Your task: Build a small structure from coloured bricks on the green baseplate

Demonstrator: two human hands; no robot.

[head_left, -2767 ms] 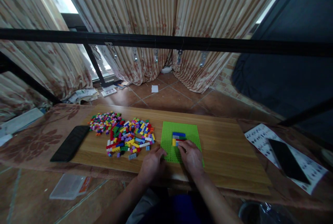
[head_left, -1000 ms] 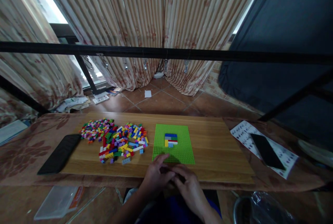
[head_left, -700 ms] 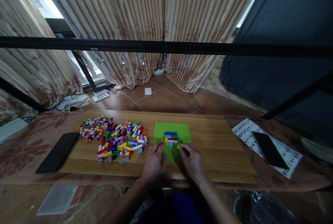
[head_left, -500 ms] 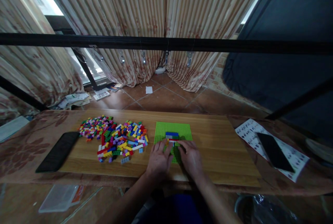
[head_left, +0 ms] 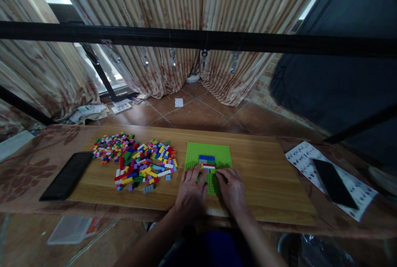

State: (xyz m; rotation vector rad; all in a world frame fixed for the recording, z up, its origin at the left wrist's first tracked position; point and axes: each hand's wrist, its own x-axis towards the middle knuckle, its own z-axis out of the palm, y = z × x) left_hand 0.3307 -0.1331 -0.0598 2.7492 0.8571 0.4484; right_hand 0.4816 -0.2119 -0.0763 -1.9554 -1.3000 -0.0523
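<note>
A lime green studded baseplate [head_left: 192, 151] lies on the wooden board in front of me. Rows of bricks are built on its middle: a blue brick [head_left: 206, 158] at the back, grey and green ones, then red and white nearer me. My left hand [head_left: 192, 188] rests over the plate's left part, fingers stretched and thumb apart, fingertips touching the near left of the rows. From the right, my right hand [head_left: 232, 187] pinches a small lime green brick [head_left: 212, 171] at the near right end of the rows. Its fingertips partly cover that brick.
Left of the baseplate lie a pile of mixed bricks [head_left: 145, 165] and a heap of smaller pieces [head_left: 110, 146]. A black tray-like object [head_left: 66, 176] sits at the far left. A phone [head_left: 335, 183] lies on a printed sheet [head_left: 299, 153] at right. A black bar [head_left: 186, 39] crosses beyond the board.
My right fingertips have shifted slightly toward the near right of the rows, where a lime green brick now shows. The left hand stays nearly in place. The camera view has tilted slightly.
</note>
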